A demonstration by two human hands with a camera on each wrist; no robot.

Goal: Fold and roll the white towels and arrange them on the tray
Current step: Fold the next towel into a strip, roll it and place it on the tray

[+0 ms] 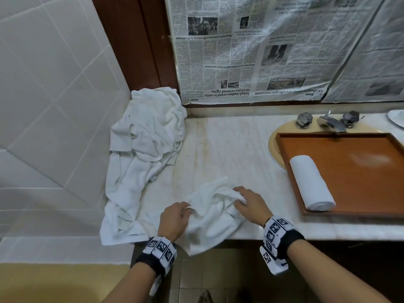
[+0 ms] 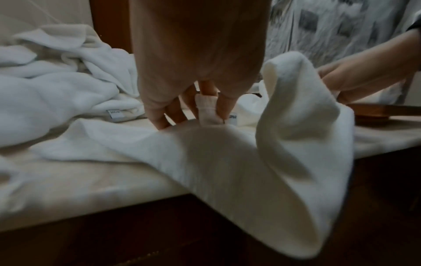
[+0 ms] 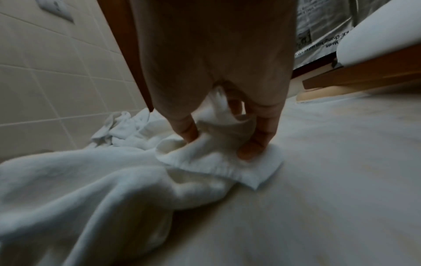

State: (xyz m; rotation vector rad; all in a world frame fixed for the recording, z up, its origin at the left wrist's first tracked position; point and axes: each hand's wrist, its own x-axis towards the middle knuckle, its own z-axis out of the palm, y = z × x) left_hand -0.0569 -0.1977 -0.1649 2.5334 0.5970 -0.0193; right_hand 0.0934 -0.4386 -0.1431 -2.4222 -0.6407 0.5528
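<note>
A crumpled white towel (image 1: 213, 217) lies at the counter's front edge, partly hanging over it. My left hand (image 1: 175, 217) pinches its left corner (image 2: 208, 112). My right hand (image 1: 249, 204) grips the towel's right corner (image 3: 227, 158) against the counter. A rolled white towel (image 1: 311, 182) lies along the left side of the brown wooden tray (image 1: 360, 171), which sits over the sink. A heap of loose white towels (image 1: 144, 154) is piled against the tiled wall at the left.
Chrome taps (image 1: 328, 120) stand behind the tray. Newspaper (image 1: 262, 51) covers the mirror at the back. The marble counter (image 1: 229, 149) runs between the towel heap and the tray. A white dish edge (image 1: 396, 117) shows at the far right.
</note>
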